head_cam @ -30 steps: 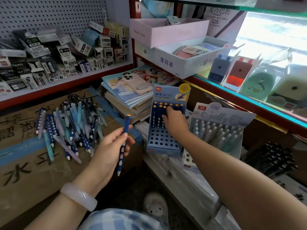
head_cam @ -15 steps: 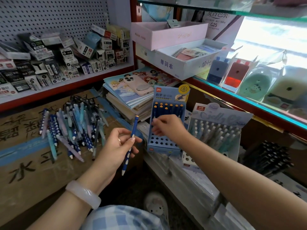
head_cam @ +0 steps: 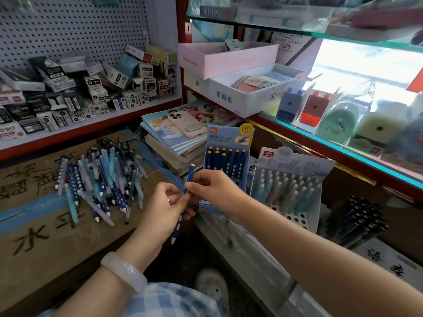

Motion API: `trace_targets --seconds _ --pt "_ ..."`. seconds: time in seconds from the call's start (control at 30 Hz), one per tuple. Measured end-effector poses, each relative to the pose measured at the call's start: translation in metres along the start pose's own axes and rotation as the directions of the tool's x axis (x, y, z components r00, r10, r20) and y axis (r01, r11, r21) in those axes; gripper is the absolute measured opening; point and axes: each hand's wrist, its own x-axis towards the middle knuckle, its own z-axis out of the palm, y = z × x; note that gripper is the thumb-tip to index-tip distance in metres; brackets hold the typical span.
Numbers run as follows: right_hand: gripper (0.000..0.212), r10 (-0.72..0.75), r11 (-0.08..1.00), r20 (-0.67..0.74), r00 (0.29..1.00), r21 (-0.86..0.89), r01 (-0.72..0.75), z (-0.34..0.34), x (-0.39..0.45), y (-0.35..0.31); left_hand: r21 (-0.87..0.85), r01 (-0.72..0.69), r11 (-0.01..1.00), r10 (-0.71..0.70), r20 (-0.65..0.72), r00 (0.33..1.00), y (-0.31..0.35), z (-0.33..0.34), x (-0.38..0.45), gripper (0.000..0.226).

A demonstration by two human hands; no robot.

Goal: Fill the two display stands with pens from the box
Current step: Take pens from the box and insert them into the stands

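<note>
a slim dark blue pen (head_cam: pixel 189 179) with white dots along its barrel and a small orange cap stands nearly upright just left of the blue display stand (head_cam: pixel 226 165), cap up, white tip down, its long axis leaning slightly to the right at the top. the left hand (head_cam: pixel 163 208) curls its fingers round the lower barrel, and the right hand (head_cam: pixel 211 187) pinches the upper barrel between thumb and forefinger, so both hands are clamped on the same pen. the blue display stand is a stiff card box with a perforated face; matching dotted pens fill its top row, orange caps up. just right of it stands the pale lilac display stand (head_cam: pixel 290 186), also card with round holes, mostly filled with pastel pens leaning back. well to the left of the blue display stand, a loose heap of pens (head_cam: pixel 98 181) lies flat on a taped brown cardboard box (head_cam: pixel 41 227) printed with black characters. behind the blue display stand sits a stack of glossy notebooks (head_cam: pixel 174 143) with a pink phone (head_cam: pixel 186 124) on top. a smooth pale bangle (head_cam: pixel 124 271) circles the left wrist.
</note>
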Motion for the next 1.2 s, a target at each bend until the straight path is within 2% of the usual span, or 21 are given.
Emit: trace_targets --seconds 0.07,0.13,0.17,0.27,0.37,0.6,0.9,0.97,1.07,1.2 --pt "0.007 -0.014 1.000 -0.060 0.998 0.026 0.016 -0.008 0.001 -0.004 0.001 0.032 0.999 -0.032 0.020 0.999 0.000 0.000 0.002 0.014" --pt "0.004 -0.010 0.999 -0.176 0.984 0.046 0.018 -0.028 0.006 -0.007 0.070 0.054 0.996 -0.056 0.031 0.998 -0.001 -0.006 0.003 0.008" --pt "0.005 -0.012 1.000 -0.250 0.968 0.012 0.016 -0.042 0.010 -0.007 0.129 0.054 0.990 -0.058 0.026 0.998 -0.002 -0.011 0.004 0.006" --pt "0.010 -0.081 0.972 -0.432 0.898 -0.232 -0.024 -0.082 0.023 0.004 0.297 0.037 0.954 -0.036 -0.011 0.999 -0.003 -0.026 0.007 0.010" --pt "0.007 -0.111 0.935 -0.518 0.848 -0.343 -0.087 -0.098 0.033 0.021 0.379 0.020 0.925 -0.008 -0.032 0.999 -0.002 -0.032 0.011 0.015" --pt "0.009 -0.041 0.870 -0.473 0.880 -0.449 -0.201 -0.077 0.051 0.043 0.423 -0.046 0.905 0.014 0.078 0.997 -0.002 -0.040 0.015 0.018" --pt "0.011 -0.044 0.802 -0.424 0.905 -0.555 -0.221 -0.069 0.059 0.046 0.443 -0.046 0.895 0.021 0.061 0.998 -0.006 -0.052 0.022 0.029" --pt "0.019 -0.038 0.769 -0.401 0.915 -0.596 -0.230 -0.069 0.058 0.047 0.478 -0.072 0.875 0.047 0.064 0.997 -0.008 -0.054 0.022 0.031" --pt "0.018 0.000 0.755 -0.389 0.921 -0.604 -0.255 -0.067 0.056 0.052 0.532 -0.102 0.840 0.084 0.059 0.995 -0.011 -0.061 0.021 0.031" --pt "0.022 0.060 0.731 -0.382 0.922 -0.613 -0.301 -0.063 0.059 0.058 0.645 -0.177 0.743 0.144 0.104 0.984 -0.010 -0.067 0.016 0.038"
